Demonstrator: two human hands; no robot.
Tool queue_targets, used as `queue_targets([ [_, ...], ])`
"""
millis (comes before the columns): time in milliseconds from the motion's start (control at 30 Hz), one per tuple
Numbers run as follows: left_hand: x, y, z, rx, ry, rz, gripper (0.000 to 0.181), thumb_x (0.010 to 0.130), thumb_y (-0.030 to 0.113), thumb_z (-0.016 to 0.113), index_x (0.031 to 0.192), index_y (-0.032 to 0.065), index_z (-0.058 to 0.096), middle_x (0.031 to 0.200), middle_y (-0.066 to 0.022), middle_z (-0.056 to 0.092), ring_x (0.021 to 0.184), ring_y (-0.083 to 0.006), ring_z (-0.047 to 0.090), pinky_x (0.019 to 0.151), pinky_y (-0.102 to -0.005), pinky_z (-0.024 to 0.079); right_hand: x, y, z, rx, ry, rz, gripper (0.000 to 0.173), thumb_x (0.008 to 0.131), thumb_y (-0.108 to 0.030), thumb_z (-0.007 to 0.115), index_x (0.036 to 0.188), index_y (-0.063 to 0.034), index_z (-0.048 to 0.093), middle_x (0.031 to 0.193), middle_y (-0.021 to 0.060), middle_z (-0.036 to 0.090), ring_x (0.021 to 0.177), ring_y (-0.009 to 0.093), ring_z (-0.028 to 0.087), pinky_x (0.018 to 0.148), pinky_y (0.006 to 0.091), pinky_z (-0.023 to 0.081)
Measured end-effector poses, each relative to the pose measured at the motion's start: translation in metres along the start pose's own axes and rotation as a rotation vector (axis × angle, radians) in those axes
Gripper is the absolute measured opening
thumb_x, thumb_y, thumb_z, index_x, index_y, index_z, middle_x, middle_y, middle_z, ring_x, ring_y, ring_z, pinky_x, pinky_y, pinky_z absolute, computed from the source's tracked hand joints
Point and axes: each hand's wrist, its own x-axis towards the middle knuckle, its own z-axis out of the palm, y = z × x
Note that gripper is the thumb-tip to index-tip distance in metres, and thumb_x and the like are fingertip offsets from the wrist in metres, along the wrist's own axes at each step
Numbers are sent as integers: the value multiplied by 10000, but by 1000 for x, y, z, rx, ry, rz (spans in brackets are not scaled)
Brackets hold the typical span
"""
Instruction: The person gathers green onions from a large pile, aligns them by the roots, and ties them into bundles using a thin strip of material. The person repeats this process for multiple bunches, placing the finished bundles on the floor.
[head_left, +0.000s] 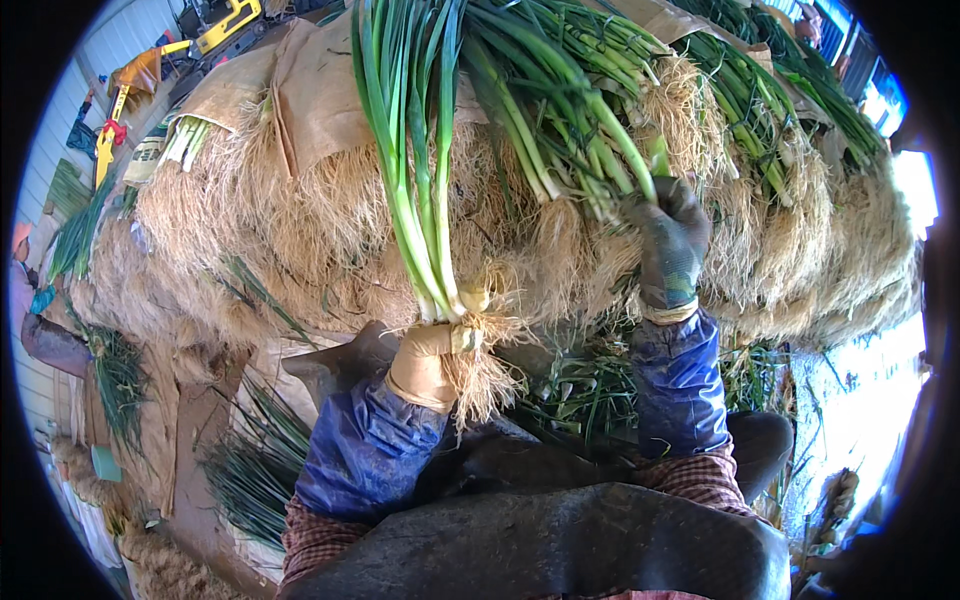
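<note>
My left hand (429, 364), in a tan glove, grips a few green onions (420, 232) by their root end. Their pale roots (480, 375) hang beside the fingers, and the long leaves reach up onto the pile. Over the heap's front, my right hand (673, 244), in a dark patterned glove, is closed at the lower end of another green onion stalk (619, 139). Loose green onions (536, 146) lie just left of that hand. Behind it rests a bundle of green onions (690, 105) with bushy roots.
A large heap of root ends (330, 217) fills the front, partly under brown sheets (322, 90). Leaf scraps (592, 390) lie below my hands, and cut greens (259, 457) at lower left. Another person (45, 315) is at the far left. A yellow machine (225, 26) stands behind.
</note>
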Motion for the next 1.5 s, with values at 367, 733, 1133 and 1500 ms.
queue_targets([
  [367,12,-1,-9,-235,-362,-144,589,754,-7,671,1318,-46,510,1099,-175,644,899,-261,669,813,-391,581,19,8,50,-1708,-575,-654,567,916,-591,487,1305,-198,612,1569,106,344,1491,273,197,1211,540,39],
  [733,20,0,-6,136,-65,95,524,756,-51,650,1274,-62,569,1131,-138,651,872,-196,655,841,-349,565,2,8,46,-1411,-792,-780,458,925,-511,538,1214,-169,632,1278,84,463,1170,248,353,985,500,237],
  [1133,9,-6,26,-297,-550,26,319,757,175,699,1067,113,653,997,-86,643,1013,-259,639,891,-512,503,36,0,40,-1155,-518,-842,351,980,-399,561,1006,-77,697,760,67,605,555,181,577,543,372,542],
  [1500,-28,-32,19,-138,-452,-142,180,826,312,680,982,220,682,1234,-147,610,1015,-313,540,919,-488,419,-39,16,74,87,-601,692,446,913,-352,705,1135,28,632,973,143,707,850,224,676,821,314,541],
])
